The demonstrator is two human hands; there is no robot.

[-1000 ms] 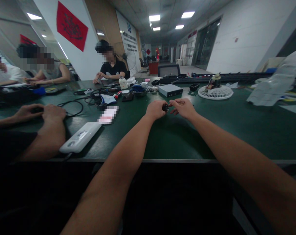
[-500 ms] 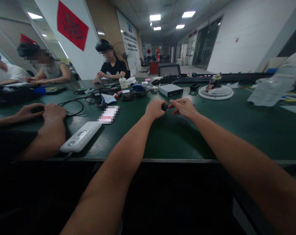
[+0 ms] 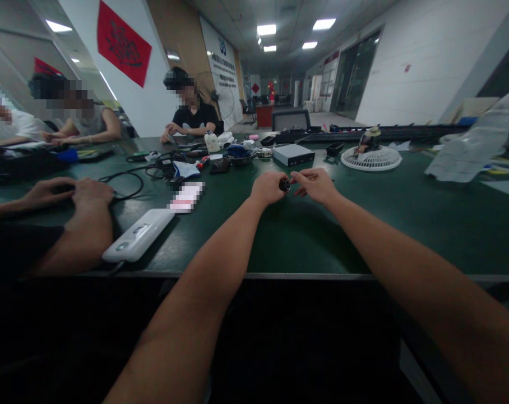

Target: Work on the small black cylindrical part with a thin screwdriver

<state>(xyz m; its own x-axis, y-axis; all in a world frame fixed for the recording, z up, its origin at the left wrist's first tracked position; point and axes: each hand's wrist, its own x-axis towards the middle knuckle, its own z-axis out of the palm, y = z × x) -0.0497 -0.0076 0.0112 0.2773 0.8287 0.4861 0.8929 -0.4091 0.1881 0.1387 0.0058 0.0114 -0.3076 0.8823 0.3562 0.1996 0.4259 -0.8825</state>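
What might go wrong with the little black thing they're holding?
The small black part sits in the left hand, held above the green table, so it could slip and drop.

The right hand is close to its end, so a small bump might knock it crooked.

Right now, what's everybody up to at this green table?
The left hand grips a small black cylindrical piece, and the right hand has its fingertips close beside its end. Both are above the green table, in front of a grey box. At the left, a neighbour's hands are together by a black cable, near a white oblong device. Other people sit farther back; what they handle is too small to tell.
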